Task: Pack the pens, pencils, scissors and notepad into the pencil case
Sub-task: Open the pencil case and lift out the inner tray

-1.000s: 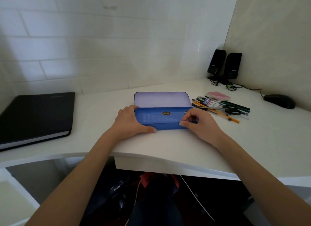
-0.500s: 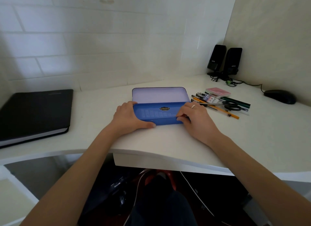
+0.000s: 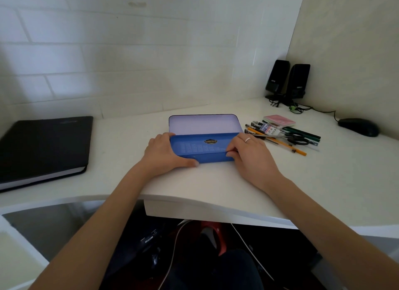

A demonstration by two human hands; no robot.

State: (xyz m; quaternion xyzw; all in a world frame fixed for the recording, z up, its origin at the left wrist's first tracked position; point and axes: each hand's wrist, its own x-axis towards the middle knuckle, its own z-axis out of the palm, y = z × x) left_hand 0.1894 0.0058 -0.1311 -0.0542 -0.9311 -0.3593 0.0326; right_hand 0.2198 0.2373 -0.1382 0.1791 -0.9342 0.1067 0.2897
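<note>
My left hand [image 3: 165, 153] cups the near left corner of the blue pencil case [image 3: 203, 148], thumb pressed flat along its front edge; my right hand [image 3: 250, 153] pinches the front right corner, fingers closed on it. The case sits between my palms, its pale lid [image 3: 204, 124] lying open beyond my fingertips; it looks a stiff, light, smooth box, likely to skid, so I'd hold it by the corners. The pens and pencils [image 3: 278, 136], scissors [image 3: 296, 138] and notepad [image 3: 279, 119] lie just right of my right hand, loose and thin.
</note>
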